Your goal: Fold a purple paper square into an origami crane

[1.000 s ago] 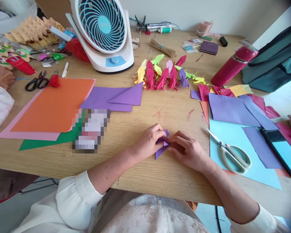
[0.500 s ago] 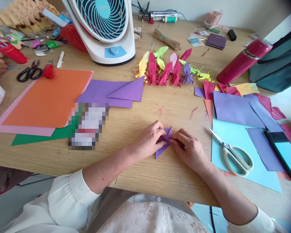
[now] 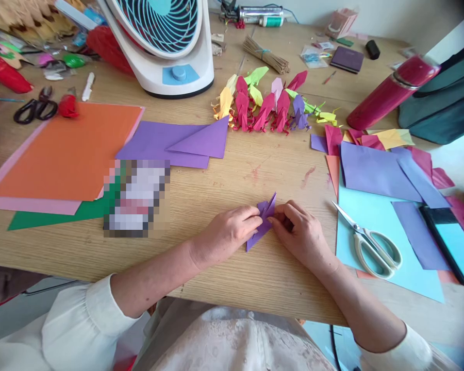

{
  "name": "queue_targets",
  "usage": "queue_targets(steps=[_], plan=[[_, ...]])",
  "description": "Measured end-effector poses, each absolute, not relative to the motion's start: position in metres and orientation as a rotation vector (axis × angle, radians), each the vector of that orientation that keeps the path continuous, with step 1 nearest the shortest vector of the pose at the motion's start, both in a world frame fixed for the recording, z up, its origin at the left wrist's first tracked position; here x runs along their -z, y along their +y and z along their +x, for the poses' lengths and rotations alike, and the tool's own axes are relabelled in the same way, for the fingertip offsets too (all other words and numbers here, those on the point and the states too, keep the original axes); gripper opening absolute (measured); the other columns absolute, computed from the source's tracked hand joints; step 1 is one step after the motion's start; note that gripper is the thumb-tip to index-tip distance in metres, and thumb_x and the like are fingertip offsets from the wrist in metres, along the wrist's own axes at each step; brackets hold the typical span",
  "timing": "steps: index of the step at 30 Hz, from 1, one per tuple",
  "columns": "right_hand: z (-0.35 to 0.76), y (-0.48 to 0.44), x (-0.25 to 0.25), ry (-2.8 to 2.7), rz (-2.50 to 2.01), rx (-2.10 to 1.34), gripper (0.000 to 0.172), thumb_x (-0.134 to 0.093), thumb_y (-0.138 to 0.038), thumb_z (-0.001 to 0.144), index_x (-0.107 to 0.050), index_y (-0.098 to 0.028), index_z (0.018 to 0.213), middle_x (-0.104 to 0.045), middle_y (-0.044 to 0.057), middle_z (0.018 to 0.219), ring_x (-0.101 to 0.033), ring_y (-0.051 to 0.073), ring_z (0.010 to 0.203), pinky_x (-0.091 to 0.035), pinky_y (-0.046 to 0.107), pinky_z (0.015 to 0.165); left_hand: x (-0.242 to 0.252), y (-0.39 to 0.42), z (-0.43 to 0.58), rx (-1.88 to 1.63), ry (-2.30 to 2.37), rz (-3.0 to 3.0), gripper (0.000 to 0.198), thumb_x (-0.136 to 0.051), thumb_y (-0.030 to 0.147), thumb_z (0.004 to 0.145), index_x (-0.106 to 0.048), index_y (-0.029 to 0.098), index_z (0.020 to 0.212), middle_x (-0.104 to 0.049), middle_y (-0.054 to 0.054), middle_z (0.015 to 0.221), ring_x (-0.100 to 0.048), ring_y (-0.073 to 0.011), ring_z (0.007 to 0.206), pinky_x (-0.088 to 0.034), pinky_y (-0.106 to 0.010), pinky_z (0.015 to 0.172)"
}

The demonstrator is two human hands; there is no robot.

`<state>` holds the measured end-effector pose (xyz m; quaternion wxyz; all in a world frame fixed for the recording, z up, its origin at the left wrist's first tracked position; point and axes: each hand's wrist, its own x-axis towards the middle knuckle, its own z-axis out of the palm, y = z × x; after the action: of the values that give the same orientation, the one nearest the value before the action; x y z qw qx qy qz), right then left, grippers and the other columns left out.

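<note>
Just above the wooden table, near its front edge, a small piece of folded purple paper [image 3: 260,234] is between my two hands. My left hand [image 3: 232,230] pinches its left side, with fingertips and thumb closed on the folds. From the right, my right hand [image 3: 299,232] grips the paper's edge between thumb and forefinger, the other fingers curled. One pointed flap sticks up between the hands. Part of the paper is hidden behind the left fingers.
White-handled scissors [image 3: 375,247] lie on a light blue sheet [image 3: 413,286] at the right. Colourful folded paper figures [image 3: 263,105] stand in a cluster behind. Purple sheets [image 3: 150,139], an orange sheet [image 3: 58,159], a fan [image 3: 170,77] and a red bottle [image 3: 390,95] surround the work spot.
My left hand has shifted slightly left and down along the paper, its fingers straighter. The right hand keeps its pinch, and the upright flap now leans further right. The view has moved a little.
</note>
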<state>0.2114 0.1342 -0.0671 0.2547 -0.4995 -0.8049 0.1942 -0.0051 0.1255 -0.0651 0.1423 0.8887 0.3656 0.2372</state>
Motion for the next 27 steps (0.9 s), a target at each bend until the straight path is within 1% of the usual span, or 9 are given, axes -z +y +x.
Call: queue_targets(steps=[5,11,13,18,23,27], plan=[[0.2107,0.136,0.0661,-2.206,-1.361,-0.526,0.004,-0.059,-0.023,0.095,-0.062,-0.02,0.094,-0.058,0.001,0.079,-0.056,0.015,0.07,-0.043,0.028,0.067,0.0656,0.1206,-0.0091,-0.752,1.002,2.704,0.026,-0.041,0.011,0.102,-0.062,0.011,0.117,-0.067,-0.011,0.119,-0.068,-0.0178,0.107,-0.056,-0.031,0.098],[0.2097,0.1364,0.067,-2.232,-1.357,-0.472,0.005,-0.057,-0.024,0.096,-0.06,-0.02,0.097,-0.059,0.002,0.08,-0.057,0.017,0.073,-0.043,0.029,0.068,0.0623,0.1187,-0.0084,-0.607,1.008,2.826,0.037,-0.038,0.006,0.1,-0.055,0.01,0.134,-0.066,-0.011,0.123,-0.067,-0.0188,0.109,-0.056,-0.031,0.099],[0.2095,0.1363,0.068,-2.215,-1.362,-0.463,0.007,-0.059,-0.024,0.095,-0.059,-0.02,0.101,-0.059,0.001,0.078,-0.057,0.017,0.072,-0.043,0.029,0.067,0.0611,0.1182,-0.0075,-0.576,1.014,2.864,0.038,-0.038,0.006,0.1,-0.055,0.008,0.133,-0.065,-0.012,0.123,-0.066,-0.019,0.108,-0.056,-0.031,0.099],[0.2094,0.1365,0.0705,-2.154,-1.391,-0.492,0.019,-0.062,-0.024,0.092,-0.056,-0.021,0.11,-0.057,-0.002,0.072,-0.056,0.016,0.066,-0.043,0.028,0.065,0.0604,0.1169,-0.0053,-0.534,1.006,2.945,0.036,-0.042,0.008,0.099,-0.056,0.004,0.131,-0.064,-0.014,0.122,-0.064,-0.022,0.11,-0.053,-0.033,0.104],[0.2089,0.1364,0.0713,-2.148,-1.408,-0.493,0.024,-0.062,-0.025,0.092,-0.055,-0.021,0.114,-0.058,-0.002,0.073,-0.058,0.016,0.067,-0.044,0.028,0.065,0.0643,0.116,-0.0046,-0.513,1.039,2.972,0.035,-0.044,0.008,0.098,-0.057,0.004,0.13,-0.064,-0.013,0.12,-0.063,-0.0221,0.104,-0.055,-0.033,0.099],[0.2093,0.1361,0.0721,-2.164,-1.402,-0.443,0.026,-0.063,-0.025,0.092,-0.056,-0.02,0.117,-0.058,-0.002,0.074,-0.057,0.017,0.068,-0.044,0.029,0.066,0.0647,0.1158,-0.0039,-0.493,1.047,2.964,0.034,-0.043,0.008,0.098,-0.057,0.005,0.13,-0.064,-0.013,0.122,-0.062,-0.0223,0.104,-0.055,-0.035,0.098]])
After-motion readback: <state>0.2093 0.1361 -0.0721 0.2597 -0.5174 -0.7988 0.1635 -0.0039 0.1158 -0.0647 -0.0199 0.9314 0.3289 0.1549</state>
